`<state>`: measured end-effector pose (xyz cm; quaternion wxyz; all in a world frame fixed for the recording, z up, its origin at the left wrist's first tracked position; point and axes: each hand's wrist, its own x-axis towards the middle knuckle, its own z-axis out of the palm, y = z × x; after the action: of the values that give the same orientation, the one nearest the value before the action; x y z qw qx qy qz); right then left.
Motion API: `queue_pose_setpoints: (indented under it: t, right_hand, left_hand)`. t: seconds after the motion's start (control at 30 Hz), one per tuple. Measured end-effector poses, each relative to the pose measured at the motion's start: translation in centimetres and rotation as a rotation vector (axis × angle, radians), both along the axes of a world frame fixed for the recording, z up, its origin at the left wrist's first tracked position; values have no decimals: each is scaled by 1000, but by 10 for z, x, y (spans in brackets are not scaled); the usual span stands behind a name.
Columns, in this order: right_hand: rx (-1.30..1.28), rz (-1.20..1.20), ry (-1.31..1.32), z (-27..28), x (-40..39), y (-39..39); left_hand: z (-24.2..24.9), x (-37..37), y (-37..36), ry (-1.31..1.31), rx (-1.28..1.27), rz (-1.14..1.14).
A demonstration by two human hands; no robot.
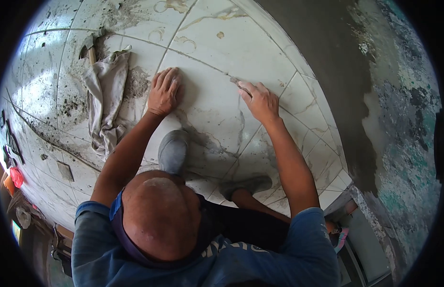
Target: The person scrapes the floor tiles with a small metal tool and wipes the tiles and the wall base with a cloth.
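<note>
My left hand [165,93] lies on a white marbled floor tile [202,91], its fingers stretched out and nothing seen under them. Across the tile, my right hand [263,101] is closed, pinching a small, thin, grey-brown strip [241,86] between thumb and fingers. The strip's far end meets the dark joint line [202,66] between two tiles. What kind of piece it is, I cannot make out. A crumpled, dirty grey cloth [106,93] lies left of my left hand, partly over the wooden handle of a hammer [90,48].
Dirt crumbs [69,106] are scattered on the left tiles, where a long thin cable [54,143] runs. A small square piece [65,171] lies nearby. Wet grey plaster [322,62] covers the wall at right. Grey boots [174,150] stand between my arms.
</note>
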<state>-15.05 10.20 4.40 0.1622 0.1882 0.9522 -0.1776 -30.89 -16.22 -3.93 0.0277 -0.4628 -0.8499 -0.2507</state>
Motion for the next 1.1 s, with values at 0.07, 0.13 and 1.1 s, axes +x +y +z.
queue_pose_setpoints:
  t: [0.07,0.13,1.1]
  right_hand:
    - [-165,-157,88,5,15,-2]
    - [-327,-320,169,5,34,0]
    - [-565,-945,777,-25,-143,6]
  left_hand:
    - [0,3,-3,-20,-31,-10]
    - [0,4,-3,-19,-27,-13]
    - [2,-66,-52,34,-224,236]
